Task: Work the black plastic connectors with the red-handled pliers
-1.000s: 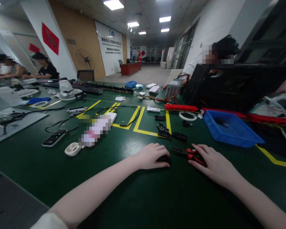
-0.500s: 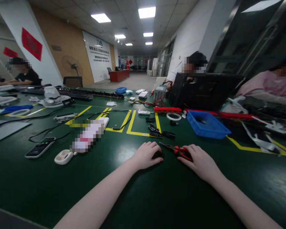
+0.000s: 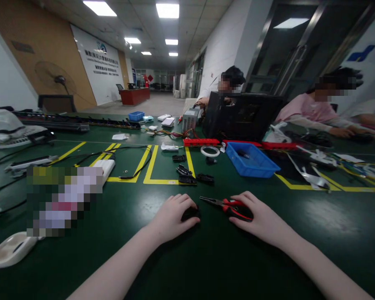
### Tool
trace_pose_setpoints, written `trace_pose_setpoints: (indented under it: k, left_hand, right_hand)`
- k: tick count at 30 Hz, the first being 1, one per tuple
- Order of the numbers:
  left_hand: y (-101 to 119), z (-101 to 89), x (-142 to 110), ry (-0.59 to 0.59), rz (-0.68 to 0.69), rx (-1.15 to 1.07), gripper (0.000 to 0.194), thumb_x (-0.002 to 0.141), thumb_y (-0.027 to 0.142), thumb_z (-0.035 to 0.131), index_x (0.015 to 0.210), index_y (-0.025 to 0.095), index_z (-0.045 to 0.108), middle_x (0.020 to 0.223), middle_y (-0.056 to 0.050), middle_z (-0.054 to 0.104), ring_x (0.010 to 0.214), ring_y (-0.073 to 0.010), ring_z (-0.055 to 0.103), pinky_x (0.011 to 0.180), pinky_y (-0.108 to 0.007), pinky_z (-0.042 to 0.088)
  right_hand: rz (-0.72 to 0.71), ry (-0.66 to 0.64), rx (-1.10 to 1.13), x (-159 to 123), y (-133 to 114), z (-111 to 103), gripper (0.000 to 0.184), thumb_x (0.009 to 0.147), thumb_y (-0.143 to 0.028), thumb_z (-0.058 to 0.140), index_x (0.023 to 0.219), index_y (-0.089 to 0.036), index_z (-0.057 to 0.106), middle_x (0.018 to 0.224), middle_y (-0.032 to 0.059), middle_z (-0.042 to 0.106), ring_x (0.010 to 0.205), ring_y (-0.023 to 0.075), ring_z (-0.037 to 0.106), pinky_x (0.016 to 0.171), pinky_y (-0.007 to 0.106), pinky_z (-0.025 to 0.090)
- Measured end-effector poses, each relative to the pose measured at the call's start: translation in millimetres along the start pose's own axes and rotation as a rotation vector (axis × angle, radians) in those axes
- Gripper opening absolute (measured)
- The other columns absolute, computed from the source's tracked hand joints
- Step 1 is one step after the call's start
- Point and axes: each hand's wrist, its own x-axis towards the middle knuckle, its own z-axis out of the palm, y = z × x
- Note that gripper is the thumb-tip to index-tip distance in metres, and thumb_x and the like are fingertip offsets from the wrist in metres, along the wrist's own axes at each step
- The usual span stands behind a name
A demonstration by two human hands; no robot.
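My left hand [image 3: 176, 216] rests on the green table, its fingers curled round a small black part [image 3: 190, 213] that is mostly covered by the palm. My right hand [image 3: 258, 214] grips the red-and-black handles of needle-nose pliers [image 3: 226, 205]. Their slim jaws point left, toward my left hand, a short gap away from the black part. Just beyond my hands lie several black plastic parts [image 3: 185, 171], on and beside a yellow-taped rectangle.
A blue tray [image 3: 253, 168] with something dark inside stands to the right. Behind are a red strip [image 3: 201, 142], a white ring [image 3: 210, 151] and a black computer case [image 3: 243, 116]. A blurred-out phone-like object [image 3: 71, 196] lies left. Other people sit across the table.
My view has swung to the right, so the table and its things appear farther left. The pliers' handles look spread wider in my right hand. My left hand keeps its hold.
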Motion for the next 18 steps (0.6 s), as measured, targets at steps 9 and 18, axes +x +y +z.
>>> trace_pose_setpoints:
  k: [9, 18]
  left_hand:
    - [-3.0, -0.6, 1.6, 0.0, -0.072, -0.122, 0.021, 0.086, 0.034, 0.067, 0.104, 0.022, 0.063, 0.104, -0.002, 0.066, 0.097, -0.021, 0.059, 0.084, -0.036, 0.046]
    - [-4.9, -1.6, 2.6, -0.021, -0.069, -0.179, 0.019, 0.083, 0.027, 0.071, 0.101, 0.023, 0.067, 0.102, -0.002, 0.067, 0.096, -0.022, 0.059, 0.084, -0.036, 0.046]
  right_hand:
    - [-0.243, 0.232, -0.247, -7.1, -0.3, -5.8, 0.043, 0.077, -0.045, 0.067, 0.111, -0.02, 0.062, 0.103, 0.0095, 0.071, 0.092, 0.027, 0.066, 0.088, 0.047, 0.047]
    - [-0.354, 0.321, -0.183, -10.4, -18.9, 4.6, 0.045, 0.075, -0.042, 0.068, 0.114, -0.02, 0.059, 0.105, 0.009, 0.071, 0.11, 0.0305, 0.061, 0.104, 0.054, 0.034]
